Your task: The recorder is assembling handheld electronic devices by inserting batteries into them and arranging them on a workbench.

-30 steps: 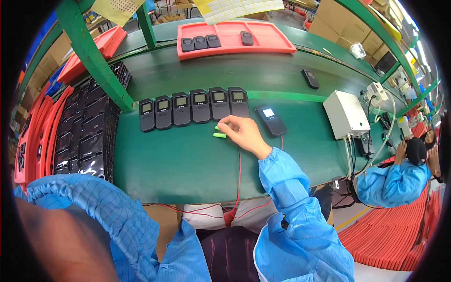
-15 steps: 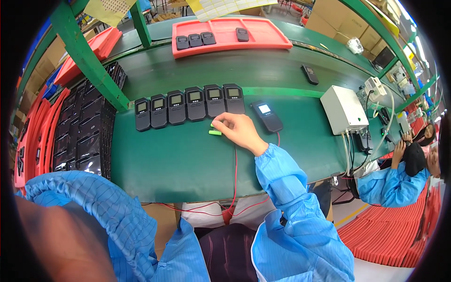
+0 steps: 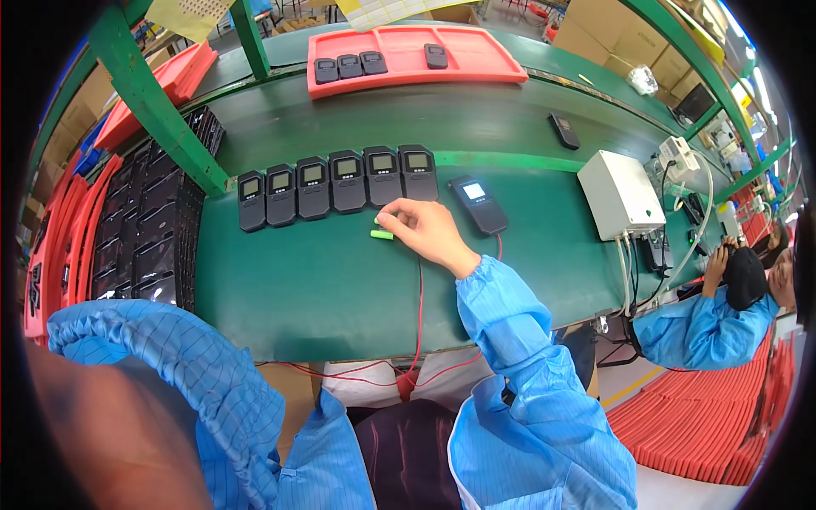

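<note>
My right hand [image 3: 427,231] is over the green work surface with thumb and fingers pinched. Between the fingertips shows part of a small bright green piece. Just below it is a green battery-like cylinder [image 3: 382,235]. A red wire [image 3: 420,297] runs from under the hand toward the front edge. Behind the hand stands a row of several black handheld devices with small screens [image 3: 347,180]. To its right lies a similar device with a lit screen [image 3: 478,204], a red wire at its lower end. My left hand or wrist [image 3: 119,425] looms blurred at lower left, fingers not visible.
A pink tray [image 3: 493,72] holding several black devices stands at the back. A single device [image 3: 563,131] lies behind the green strip. Right is a white box [image 3: 620,195] with cables. Black trays [image 3: 144,229] are stacked left. A co-worker's blue sleeve [image 3: 705,331] shows right.
The whole view has shifted slightly. My right hand stays pinched at about the same place in front of the row of devices.
</note>
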Motion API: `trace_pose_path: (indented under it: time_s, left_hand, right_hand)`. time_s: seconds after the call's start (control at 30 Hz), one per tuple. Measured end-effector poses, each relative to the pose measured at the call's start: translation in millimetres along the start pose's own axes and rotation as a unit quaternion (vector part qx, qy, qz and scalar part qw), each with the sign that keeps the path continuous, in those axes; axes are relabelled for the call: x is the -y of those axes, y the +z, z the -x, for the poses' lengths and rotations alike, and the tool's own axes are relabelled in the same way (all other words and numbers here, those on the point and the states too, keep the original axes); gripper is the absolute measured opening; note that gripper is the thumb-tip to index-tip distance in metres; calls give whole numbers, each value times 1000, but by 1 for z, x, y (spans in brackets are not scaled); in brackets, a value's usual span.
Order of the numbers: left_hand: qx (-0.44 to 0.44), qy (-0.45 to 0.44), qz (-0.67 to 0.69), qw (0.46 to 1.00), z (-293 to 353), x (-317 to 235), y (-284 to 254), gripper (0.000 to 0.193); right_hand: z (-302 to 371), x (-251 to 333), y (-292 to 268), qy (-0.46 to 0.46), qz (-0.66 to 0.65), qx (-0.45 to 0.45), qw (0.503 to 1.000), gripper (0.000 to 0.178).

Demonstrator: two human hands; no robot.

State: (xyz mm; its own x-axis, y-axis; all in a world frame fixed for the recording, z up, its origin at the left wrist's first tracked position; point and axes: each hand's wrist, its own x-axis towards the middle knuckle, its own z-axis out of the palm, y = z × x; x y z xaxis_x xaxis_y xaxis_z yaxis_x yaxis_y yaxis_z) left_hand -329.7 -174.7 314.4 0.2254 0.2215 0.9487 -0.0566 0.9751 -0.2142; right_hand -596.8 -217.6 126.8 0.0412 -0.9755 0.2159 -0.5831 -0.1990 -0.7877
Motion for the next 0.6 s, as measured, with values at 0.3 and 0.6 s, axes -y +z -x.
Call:
trace_pose_path:
  time_s: [0.3,0.6]
  left_hand:
    - [1,7,-6,1000,-1,2,-1,40]
    - [7,15,-22,1000,-6,0,-10,40]
  right_hand:
    - [2,-3,-1,-5,5,0,1000,28]
    - [3,-2,-1,-2,-23,-6,1000,26]
